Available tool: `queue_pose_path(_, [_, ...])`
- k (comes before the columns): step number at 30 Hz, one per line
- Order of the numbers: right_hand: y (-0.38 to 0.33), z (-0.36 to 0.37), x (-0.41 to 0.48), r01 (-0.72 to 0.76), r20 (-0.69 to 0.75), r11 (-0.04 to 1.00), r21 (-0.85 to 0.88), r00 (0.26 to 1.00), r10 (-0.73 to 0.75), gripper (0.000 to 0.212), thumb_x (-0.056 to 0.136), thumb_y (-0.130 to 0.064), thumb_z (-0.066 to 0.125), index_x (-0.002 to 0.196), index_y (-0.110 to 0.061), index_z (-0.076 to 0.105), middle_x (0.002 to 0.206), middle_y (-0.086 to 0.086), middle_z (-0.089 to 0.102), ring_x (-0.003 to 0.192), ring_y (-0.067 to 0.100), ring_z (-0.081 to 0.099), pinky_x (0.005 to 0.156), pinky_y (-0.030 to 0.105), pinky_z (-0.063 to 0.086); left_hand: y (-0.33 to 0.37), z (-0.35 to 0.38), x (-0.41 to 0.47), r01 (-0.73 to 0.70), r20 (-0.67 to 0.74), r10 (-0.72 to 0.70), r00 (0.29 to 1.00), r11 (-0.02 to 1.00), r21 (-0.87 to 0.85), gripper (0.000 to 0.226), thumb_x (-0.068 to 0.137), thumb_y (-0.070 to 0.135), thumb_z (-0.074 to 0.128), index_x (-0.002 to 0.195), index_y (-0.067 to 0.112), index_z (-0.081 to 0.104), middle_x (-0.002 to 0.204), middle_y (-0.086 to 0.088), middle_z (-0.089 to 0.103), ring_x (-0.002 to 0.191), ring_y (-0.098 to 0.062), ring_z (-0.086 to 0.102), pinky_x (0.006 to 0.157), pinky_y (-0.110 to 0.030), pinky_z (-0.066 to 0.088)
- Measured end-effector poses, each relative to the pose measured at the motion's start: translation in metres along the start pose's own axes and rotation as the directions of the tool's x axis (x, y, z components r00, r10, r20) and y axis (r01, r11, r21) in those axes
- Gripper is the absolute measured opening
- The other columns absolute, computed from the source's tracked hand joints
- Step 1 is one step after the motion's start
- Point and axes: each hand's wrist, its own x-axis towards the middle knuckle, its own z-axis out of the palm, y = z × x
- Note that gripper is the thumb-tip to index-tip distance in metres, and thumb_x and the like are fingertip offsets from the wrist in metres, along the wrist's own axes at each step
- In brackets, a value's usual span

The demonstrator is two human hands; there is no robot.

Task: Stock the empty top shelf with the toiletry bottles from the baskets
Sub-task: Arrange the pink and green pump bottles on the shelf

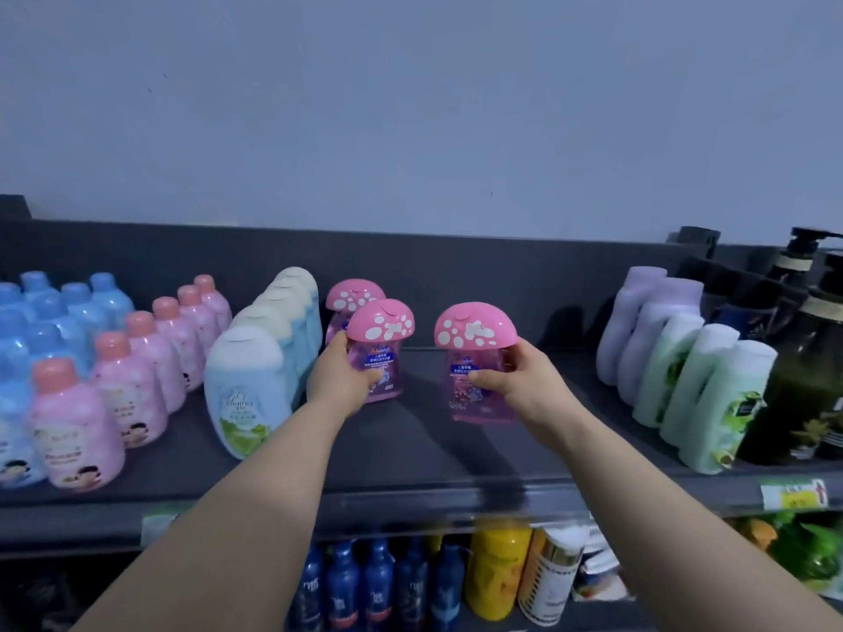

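Pink-capped left bottle (pixel 381 344) is gripped round its clear body by the left hand (pixel 340 378), over the dark top shelf (pixel 410 453). A third mushroom-capped bottle (pixel 353 296) stands just behind, at its 11 o'clock. The right hand (pixel 515 378) grips the right bottle (pixel 474 335), upright, at 3 o'clock of the left bottle and apart from it. Blue-and-white bottles (pixel 248 385) stand at 9 o'clock, green and lilac bottles (pixel 711 403) at 3 o'clock. Contact between the held bottles and the shelf cannot be told.
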Motion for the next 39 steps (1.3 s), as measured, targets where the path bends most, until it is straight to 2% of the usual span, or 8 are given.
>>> queue_pose_path(3, [0.003, 0.007, 0.019, -0.017, 0.005, 1.000, 0.023, 1.000, 0.017, 0.041, 0.073, -0.005, 0.078, 0.109, -0.019, 0.063, 0.102, -0.001, 0.072, 0.096, 0.021, 0.069, 0.092, 0.047, 0.054, -0.008, 0.004, 0.018, 0.048, -0.024, -0.047, 0.999, 0.999, 0.018, 0.049, 0.078, 0.006, 0.072, 0.121, 0.016, 0.050, 0.109, -0.001, 0.063, 0.097, -0.026, 0.060, 0.080, -0.030, 0.045])
queue_pose_path(8, [0.011, 0.011, 0.044, -0.030, 0.040, 0.999, 0.019, 0.999, 0.029, 0.041, 0.074, -0.007, 0.078, 0.110, -0.019, 0.063, 0.103, -0.001, 0.072, 0.097, 0.022, 0.069, 0.092, 0.047, 0.054, -0.020, 0.017, 0.041, 0.165, -0.071, -0.167, 0.983, 0.985, -0.040, 0.066, 0.078, 0.006, 0.068, 0.135, 0.017, 0.035, 0.123, -0.004, 0.054, 0.112, -0.029, 0.053, 0.096, -0.039, 0.046])
queue_pose_path(15, [0.022, 0.012, 0.068, -0.024, 0.064, 1.000, 0.020, 0.998, 0.023, 0.036, 0.076, -0.005, 0.076, 0.106, -0.020, 0.064, 0.102, -0.001, 0.073, 0.096, 0.022, 0.069, 0.093, 0.047, 0.054, -0.020, 0.031, 0.059, 0.229, -0.102, -0.241, 0.965, 0.966, -0.120, 0.060, 0.078, 0.008, 0.050, 0.135, 0.017, 0.034, 0.129, -0.011, 0.050, 0.118, -0.034, 0.047, 0.102, -0.046, 0.041])
queue_pose_path(20, [0.028, 0.012, 0.075, -0.031, 0.076, 0.999, 0.045, 0.997, 0.027, 0.035, 0.077, -0.003, 0.075, 0.105, -0.020, 0.064, 0.100, -0.001, 0.073, 0.095, 0.021, 0.069, 0.092, 0.045, 0.054, -0.021, 0.027, 0.071, 0.257, -0.094, -0.269, 0.959, 0.958, -0.126, 0.059, 0.076, 0.009, 0.039, 0.132, 0.024, 0.033, 0.127, -0.013, 0.049, 0.113, -0.035, 0.048, 0.091, -0.036, 0.043])
queue_pose_path(23, [0.030, 0.011, 0.076, -0.036, 0.081, 0.998, 0.056, 0.996, 0.031, 0.034, 0.077, -0.001, 0.074, 0.103, -0.021, 0.064, 0.099, -0.001, 0.073, 0.094, 0.021, 0.069, 0.091, 0.044, 0.054, -0.023, 0.028, 0.068, 0.235, -0.139, -0.254, 0.957, 0.962, -0.139, 0.053, 0.076, 0.016, 0.052, 0.126, 0.020, 0.034, 0.124, -0.011, 0.050, 0.114, -0.033, 0.048, 0.088, -0.037, 0.044])
queue_pose_path(26, [0.032, 0.011, 0.077, -0.041, 0.083, 0.997, 0.072, 0.996, 0.035, 0.034, 0.078, 0.000, 0.074, 0.104, -0.019, 0.065, 0.100, 0.000, 0.073, 0.095, 0.021, 0.069, 0.092, 0.044, 0.054, -0.024, 0.035, 0.062, 0.155, -0.224, -0.164, 0.961, 0.986, -0.055, 0.082, 0.067, 0.035, 0.077, 0.131, 0.014, 0.031, 0.133, -0.008, 0.041, 0.127, -0.030, 0.037, 0.105, -0.039, 0.034])
queue_pose_path(30, [0.033, 0.011, 0.078, -0.038, 0.083, 0.995, 0.092, 0.996, 0.030, 0.035, 0.079, 0.000, 0.073, 0.107, -0.018, 0.065, 0.101, 0.000, 0.073, 0.097, 0.022, 0.069, 0.090, 0.041, 0.055, -0.013, 0.053, 0.056, 0.200, -0.371, -0.155, 0.916, 0.976, 0.085, 0.107, 0.058, 0.051, 0.084, 0.136, 0.007, 0.026, 0.140, -0.016, 0.032, 0.132, -0.033, 0.029, 0.107, -0.040, 0.026])
queue_pose_path(39, [0.039, 0.006, 0.081, -0.041, 0.085, 0.994, 0.105, 0.996, 0.032, 0.034, 0.079, 0.002, 0.072, 0.105, -0.020, 0.065, 0.100, -0.002, 0.074, 0.095, 0.020, 0.070, 0.092, 0.042, 0.054, -0.019, 0.054, 0.069, 0.194, -0.362, -0.146, 0.921, 0.976, 0.101, 0.086, 0.066, 0.030, 0.081, 0.128, -0.001, 0.030, 0.134, -0.022, 0.034, 0.126, -0.038, 0.031, 0.103, -0.040, 0.027])
